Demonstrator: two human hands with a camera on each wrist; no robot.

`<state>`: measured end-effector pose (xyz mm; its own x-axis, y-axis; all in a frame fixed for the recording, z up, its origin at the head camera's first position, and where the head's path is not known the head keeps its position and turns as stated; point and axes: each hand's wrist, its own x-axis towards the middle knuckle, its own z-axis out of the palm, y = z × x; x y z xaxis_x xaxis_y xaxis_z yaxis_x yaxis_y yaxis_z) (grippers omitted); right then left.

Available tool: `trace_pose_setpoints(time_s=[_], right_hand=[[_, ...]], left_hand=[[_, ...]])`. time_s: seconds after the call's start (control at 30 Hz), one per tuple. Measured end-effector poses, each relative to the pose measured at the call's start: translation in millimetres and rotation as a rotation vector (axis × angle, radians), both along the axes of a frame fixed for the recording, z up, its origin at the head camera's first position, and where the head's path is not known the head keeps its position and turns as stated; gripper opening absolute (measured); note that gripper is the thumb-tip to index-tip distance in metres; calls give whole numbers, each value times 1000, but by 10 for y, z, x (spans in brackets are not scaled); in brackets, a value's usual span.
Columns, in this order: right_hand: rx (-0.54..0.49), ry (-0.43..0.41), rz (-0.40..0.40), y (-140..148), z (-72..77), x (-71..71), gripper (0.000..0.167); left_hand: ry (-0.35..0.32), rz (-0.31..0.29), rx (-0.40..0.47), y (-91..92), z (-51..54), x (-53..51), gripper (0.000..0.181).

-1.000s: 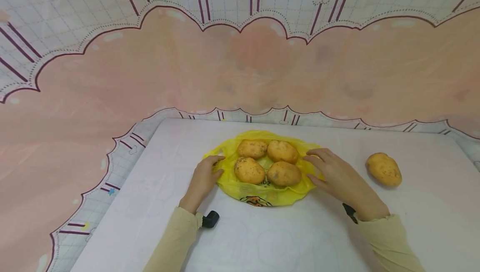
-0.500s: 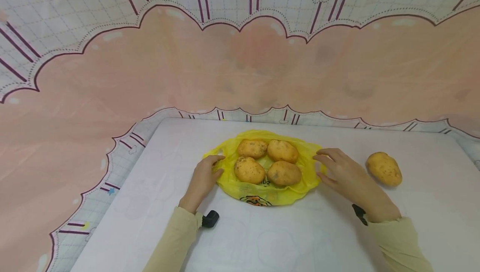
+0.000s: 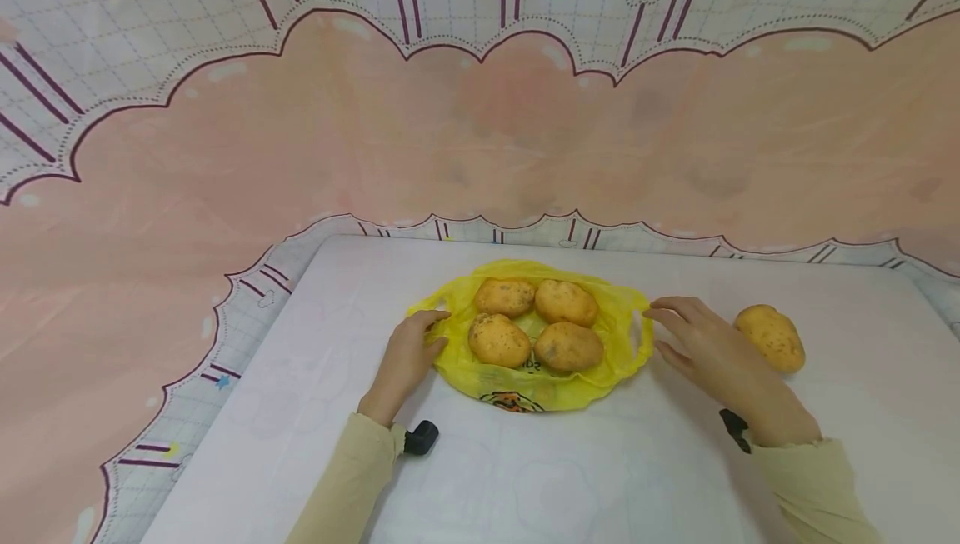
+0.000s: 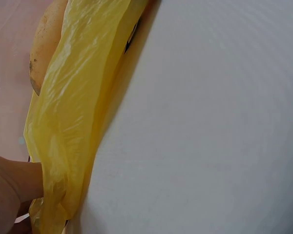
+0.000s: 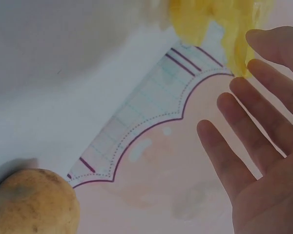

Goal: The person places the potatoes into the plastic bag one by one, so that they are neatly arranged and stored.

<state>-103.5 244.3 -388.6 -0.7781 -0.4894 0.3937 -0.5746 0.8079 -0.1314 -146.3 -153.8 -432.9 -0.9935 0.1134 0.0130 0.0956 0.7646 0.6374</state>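
A yellow plastic bag (image 3: 450, 366) lies spread on the white table in the head view. Several potatoes (image 3: 498, 341) sit grouped in its middle. My left hand (image 3: 402, 363) holds the bag's left handle end; in the left wrist view the thumb (image 4: 25, 178) goes behind the plastic, so its tip is hidden. At the other end, my right hand (image 3: 716, 356) is beside the right handle loop, with fingertips at the loop's outer edge. Its fingers spread nearly straight in the right wrist view. One more potato (image 3: 770, 338) lies outside the bag, just beyond that hand.
The white table (image 3: 525, 477) reaches back to a patterned cloth backdrop (image 3: 480, 144) in pink and grid print. Black wrist cameras (image 3: 422, 437) stick out from both sleeves near the tabletop.
My right hand has shifted right, from over the bag's right side to its outer edge, and the right handle loop now shows. The left hand and the potatoes stay where they were.
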Motion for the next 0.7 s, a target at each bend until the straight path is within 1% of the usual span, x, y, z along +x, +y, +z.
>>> trace_pose_setpoints(time_s=[0.13, 0.2, 0.47, 0.67, 0.7], right_hand=[[-23, 21, 7, 38, -10, -8, 44], [-29, 17, 7, 62, -13, -10, 45], [-6, -2, -11, 151, -13, 3, 46], [-8, 47, 12, 232, -38, -7, 47], [-5, 59, 15, 250, -47, -8, 41]], left_hand=[[-1, 2, -2, -1, -5, -1, 39], [-2, 3, -3, -1, -9, -3, 39], [2, -1, -15, 2, -1, 1, 39], [5, 3, -12, 3, 2, 9, 39], [4, 4, -12, 2, 0, 9, 39]])
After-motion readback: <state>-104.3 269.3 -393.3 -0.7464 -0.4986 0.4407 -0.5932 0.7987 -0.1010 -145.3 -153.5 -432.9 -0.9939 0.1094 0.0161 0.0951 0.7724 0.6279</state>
